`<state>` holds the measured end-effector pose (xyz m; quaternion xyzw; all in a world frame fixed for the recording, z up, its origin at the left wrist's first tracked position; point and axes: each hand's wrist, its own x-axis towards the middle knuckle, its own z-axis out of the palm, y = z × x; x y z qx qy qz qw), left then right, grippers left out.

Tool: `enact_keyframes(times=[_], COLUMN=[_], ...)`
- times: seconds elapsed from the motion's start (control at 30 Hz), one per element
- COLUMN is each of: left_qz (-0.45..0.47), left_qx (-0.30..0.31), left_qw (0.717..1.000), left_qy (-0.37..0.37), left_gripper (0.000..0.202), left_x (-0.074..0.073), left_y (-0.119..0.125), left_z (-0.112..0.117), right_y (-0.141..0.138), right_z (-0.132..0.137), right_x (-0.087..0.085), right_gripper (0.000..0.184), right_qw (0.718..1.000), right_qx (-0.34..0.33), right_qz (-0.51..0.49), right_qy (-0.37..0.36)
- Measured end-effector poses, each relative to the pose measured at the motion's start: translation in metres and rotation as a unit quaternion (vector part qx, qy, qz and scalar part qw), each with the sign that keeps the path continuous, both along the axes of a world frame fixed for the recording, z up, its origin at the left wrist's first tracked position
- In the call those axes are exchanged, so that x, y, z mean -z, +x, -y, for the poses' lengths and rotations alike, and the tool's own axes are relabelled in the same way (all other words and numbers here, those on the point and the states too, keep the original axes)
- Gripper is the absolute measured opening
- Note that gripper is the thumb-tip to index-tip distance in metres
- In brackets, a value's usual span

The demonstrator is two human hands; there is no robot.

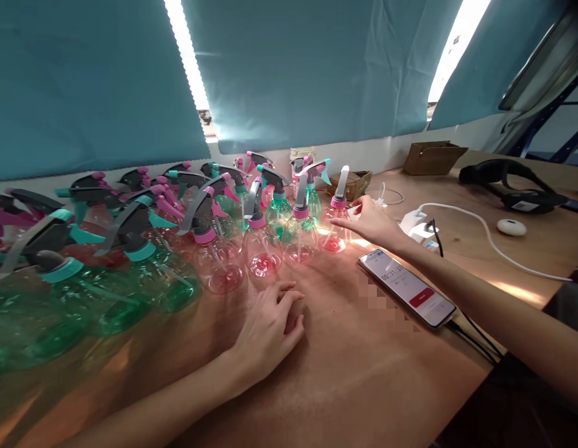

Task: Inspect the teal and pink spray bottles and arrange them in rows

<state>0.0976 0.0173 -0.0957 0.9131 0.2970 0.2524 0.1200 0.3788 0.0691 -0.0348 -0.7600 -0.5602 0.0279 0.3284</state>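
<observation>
Several clear pink and green spray bottles (263, 239) with grey, pink and teal trigger heads stand in rows on the wooden table (344, 379). My left hand (270, 326) rests on the tabletop in front of them, fingers loosely curled, holding nothing. My right hand (370, 221) reaches out to the rightmost pink bottle (336, 227), fingertips at its side near the neck, fingers extended and not wrapped round it. A phone (407, 287) showing a timer lies just under my right wrist.
A white charger block (417, 225) and cables lie right of the bottles. A small basket (354, 182), a cardboard box (433, 157), a black headset (512, 183) and a white puck (511, 227) sit farther back. Blue curtains (293, 68) hang behind.
</observation>
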Motion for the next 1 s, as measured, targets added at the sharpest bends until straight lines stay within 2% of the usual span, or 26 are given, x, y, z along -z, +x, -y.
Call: enact_keyframes(times=[0.13,0.33,0.57,0.67,0.83,1.0], left_qz=[-0.001,0.002,0.022,0.034,0.06,0.106], left_qx=[0.002,0.003,0.004,0.01,0.029,0.03], left_qw=[1.0,1.0,1.0,0.999,0.997,0.988], left_qy=[-0.005,-0.011,0.0,0.001,-0.032,-0.11], left_gripper=[0.027,0.026,0.024,0.023,0.018,0.016], left_x=[-0.001,-0.001,0.003,0.004,0.0,-0.012], left_y=[0.0,0.0,-0.001,-0.001,-0.003,-0.007], left_z=[0.0,0.001,0.001,0.001,0.003,0.007], right_y=[-0.001,-0.001,0.001,0.002,-0.006,-0.04], right_z=[-0.009,-0.016,-0.007,0.005,0.039,0.079], right_x=[0.002,0.002,-0.002,-0.012,-0.029,-0.023], right_gripper=[0.093,0.054,0.055,0.051,0.043,0.034], right_qw=[0.999,0.995,0.987,0.984,0.977,0.975], right_qx=[-0.007,-0.056,-0.043,-0.039,-0.084,-0.163], right_qz=[-0.005,-0.069,-0.139,-0.151,-0.171,-0.138], right_qy=[0.035,0.049,0.074,0.09,0.092,0.061])
